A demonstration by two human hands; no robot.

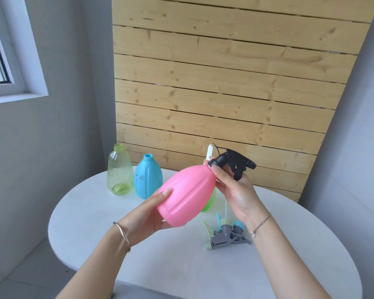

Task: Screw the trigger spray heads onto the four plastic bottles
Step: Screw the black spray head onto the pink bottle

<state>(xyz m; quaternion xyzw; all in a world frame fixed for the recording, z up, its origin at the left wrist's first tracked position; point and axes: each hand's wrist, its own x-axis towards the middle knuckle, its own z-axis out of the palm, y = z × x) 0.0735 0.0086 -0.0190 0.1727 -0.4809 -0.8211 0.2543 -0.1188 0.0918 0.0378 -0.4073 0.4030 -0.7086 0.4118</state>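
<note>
I hold a pink bottle (187, 194) tilted above the table, its base cupped in my left hand (148, 214). A black trigger spray head (235, 162) sits at its neck, and my right hand (232, 186) grips that head at the collar. A clear yellow-green bottle (119, 170) and a blue bottle (147, 176) stand upright and uncapped at the back left. A green bottle (209, 202) shows partly behind the pink one. Two grey trigger heads (227, 235) with green and blue parts lie on the table below my right hand.
The round white table (95, 212) stands against a wooden slat panel (225, 83). A grey wall and a window (0, 50) are to the left. A white tube-like piece (209, 152) sticks up behind the black head.
</note>
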